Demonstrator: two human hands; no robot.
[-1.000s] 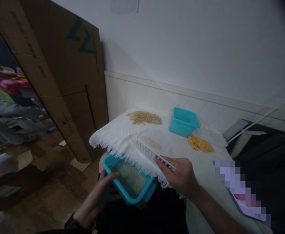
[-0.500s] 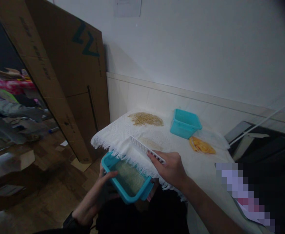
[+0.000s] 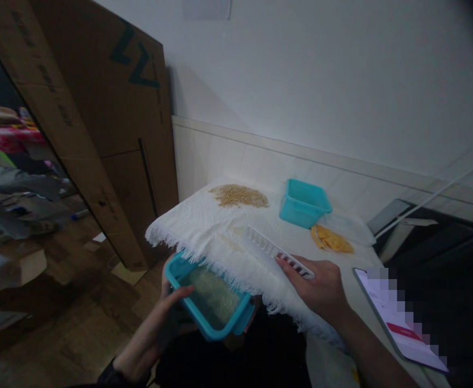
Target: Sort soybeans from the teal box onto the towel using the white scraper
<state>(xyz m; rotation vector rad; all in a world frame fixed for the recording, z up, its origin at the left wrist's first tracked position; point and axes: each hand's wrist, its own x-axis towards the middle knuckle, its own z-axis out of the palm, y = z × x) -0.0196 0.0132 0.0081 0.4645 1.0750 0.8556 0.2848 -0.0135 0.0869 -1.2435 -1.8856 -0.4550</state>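
Note:
My left hand (image 3: 164,312) grips the near left side of a turquoise plastic tub (image 3: 204,326), thumb over its rim. Pale grains like rice (image 3: 216,296) lie inside it. The tub is just below the edge of a white fringed cloth (image 3: 188,221), whose fringe hangs over its far rim. My right hand (image 3: 321,285) is closed on one end of a white slotted plastic piece (image 3: 264,245), perhaps a small basket, held low over the cloth. Behind its far end, a thin patch of pale grains (image 3: 233,236) lies on the cloth.
A heap of tan beans (image 3: 242,195) lies farther back on the cloth. Beside it stand a second turquoise tub (image 3: 305,205) and a crumpled yellow cloth (image 3: 331,238). A tablet-like screen (image 3: 394,323) lies at right. A tall cardboard box (image 3: 111,118) stands left.
My right hand has moved right with the white slotted piece, away from the tub and across the cloth. My left hand holds the tub in nearly the same place.

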